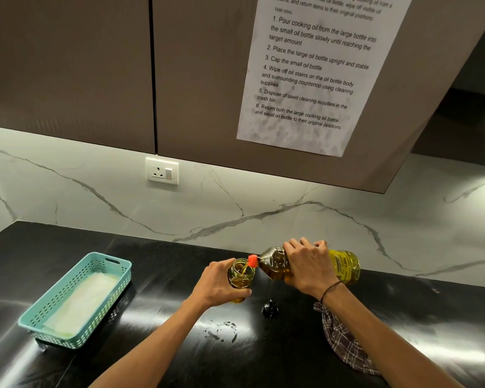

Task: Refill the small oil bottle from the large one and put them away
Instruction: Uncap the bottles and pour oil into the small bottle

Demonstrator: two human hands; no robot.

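Right hand [310, 266] gripping tilted large yellow plastic oil bottle [345, 266], pouring from 3 o'clock; left hand [217, 284] clasping small glass bottle [240, 275]; overtilting risks overflowing onto black countertop [165, 275].

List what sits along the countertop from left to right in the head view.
Teal basket → left hand gripping the small oil bottle → black cap → right hand tilting the large oil bottle. The checked cloth overlaps the right arm, so it is left out.

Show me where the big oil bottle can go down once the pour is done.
Bare countertop lies right of the large bottle, beyond the checked cloth, and between the teal basket and the small bottle. Crowded in front: black cap, spilled drops.
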